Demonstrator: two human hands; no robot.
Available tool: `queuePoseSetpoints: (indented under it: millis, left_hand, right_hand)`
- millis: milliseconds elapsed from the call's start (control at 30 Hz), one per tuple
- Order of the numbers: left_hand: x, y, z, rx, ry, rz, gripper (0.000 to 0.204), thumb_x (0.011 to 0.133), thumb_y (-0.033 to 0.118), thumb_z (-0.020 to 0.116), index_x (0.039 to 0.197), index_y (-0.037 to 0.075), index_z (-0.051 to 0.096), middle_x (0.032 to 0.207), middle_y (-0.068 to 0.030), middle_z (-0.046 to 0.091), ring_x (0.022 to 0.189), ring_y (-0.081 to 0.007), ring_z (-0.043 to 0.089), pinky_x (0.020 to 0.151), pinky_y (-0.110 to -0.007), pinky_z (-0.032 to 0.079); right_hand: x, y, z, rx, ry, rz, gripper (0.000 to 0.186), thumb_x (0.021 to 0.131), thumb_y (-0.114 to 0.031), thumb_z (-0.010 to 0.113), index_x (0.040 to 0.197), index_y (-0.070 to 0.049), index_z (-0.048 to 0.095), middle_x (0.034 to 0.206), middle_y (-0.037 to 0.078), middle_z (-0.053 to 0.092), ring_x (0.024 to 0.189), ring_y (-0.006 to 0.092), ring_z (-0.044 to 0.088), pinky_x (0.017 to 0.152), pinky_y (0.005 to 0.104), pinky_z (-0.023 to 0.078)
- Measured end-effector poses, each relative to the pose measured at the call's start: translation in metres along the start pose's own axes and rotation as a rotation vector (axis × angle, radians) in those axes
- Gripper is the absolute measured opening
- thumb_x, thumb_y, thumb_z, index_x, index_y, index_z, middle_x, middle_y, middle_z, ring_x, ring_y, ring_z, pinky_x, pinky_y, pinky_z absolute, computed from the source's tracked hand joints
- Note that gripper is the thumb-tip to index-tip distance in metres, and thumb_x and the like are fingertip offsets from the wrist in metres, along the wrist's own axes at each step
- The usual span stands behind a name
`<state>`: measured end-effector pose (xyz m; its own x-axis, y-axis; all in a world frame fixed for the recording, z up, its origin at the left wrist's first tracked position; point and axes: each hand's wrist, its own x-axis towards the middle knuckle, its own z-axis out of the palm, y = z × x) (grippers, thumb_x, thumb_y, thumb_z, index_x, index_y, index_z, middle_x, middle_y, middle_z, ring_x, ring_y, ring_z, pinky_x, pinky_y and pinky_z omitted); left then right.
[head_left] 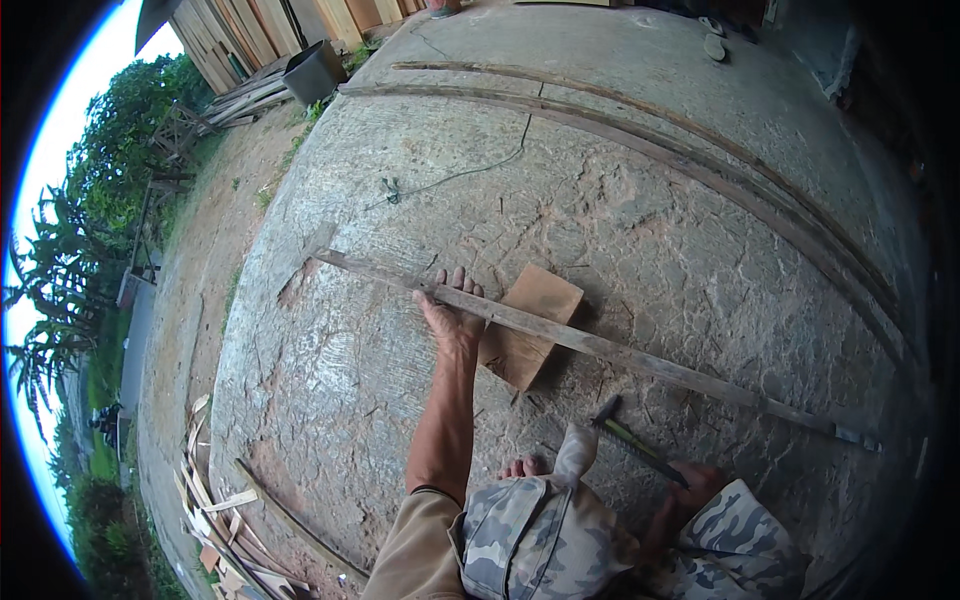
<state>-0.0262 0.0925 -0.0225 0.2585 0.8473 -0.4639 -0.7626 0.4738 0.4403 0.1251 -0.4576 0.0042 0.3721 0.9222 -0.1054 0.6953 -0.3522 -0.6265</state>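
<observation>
A long, narrow wooden batten slants across the middle of the view, from the upper left down to the right. My left hand cradles it near its left end, palm up, with the fingertips showing past its far edge. Beside that hand a thick wooden block lies on the concrete, and the batten crosses over it. At the lower right my right hand grips a hammer by its dark and yellow-green handle. The hammer's head points up and left, near my knee and below the batten.
Two long wooden strips lie across the rough concrete floor at the far side. A thin cord trails near them. Scrap wood is piled at the lower left. A dark bucket and leaning planks stand at the far left.
</observation>
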Motion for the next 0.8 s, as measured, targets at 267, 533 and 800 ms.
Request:
queuePoseSetpoints:
  millis: [267,533,800]
  left_hand:
    - [0.001,0.004,0.001,-0.047,-0.066,-0.029,0.079,0.105,0.076,0.027,0.135,0.01,0.058,0.111,-0.0108,0.063,0.083,-0.0247,0.051,0.082,-0.042,0.047]
    - [0.017,0.025,-0.005,0.065,-0.027,-0.086,0.03,0.107,0.037,0.057,0.102,0.009,0.064,0.091,-0.0083,0.063,0.081,-0.0256,0.058,0.086,-0.05,0.053]
    - [0.015,0.032,-0.001,0.187,-0.105,0.075,0.06,0.105,0.037,0.063,0.14,-0.01,0.052,0.136,-0.0263,0.06,0.13,-0.0373,0.056,0.119,-0.054,0.043]
  right_hand:
    - [0.016,-0.033,0.026,-0.323,0.078,-0.293,0.032,0.086,-0.024,0.072,0.115,-0.01,0.073,0.098,0.012,0.073,0.077,0.0306,0.071,0.07,0.0436,0.059]
    - [0.036,-0.017,0.006,-0.373,0.447,-0.061,0.042,0.081,-0.018,0.075,0.124,-0.018,0.074,0.118,0.002,0.069,0.105,0.0265,0.063,0.091,0.0475,0.047]
    - [0.03,0.06,-0.079,-0.657,0.596,0.31,0.057,0.088,-0.01,0.067,0.144,-0.017,0.062,0.136,0.01,0.062,0.13,0.0327,0.054,0.106,0.0504,0.04]
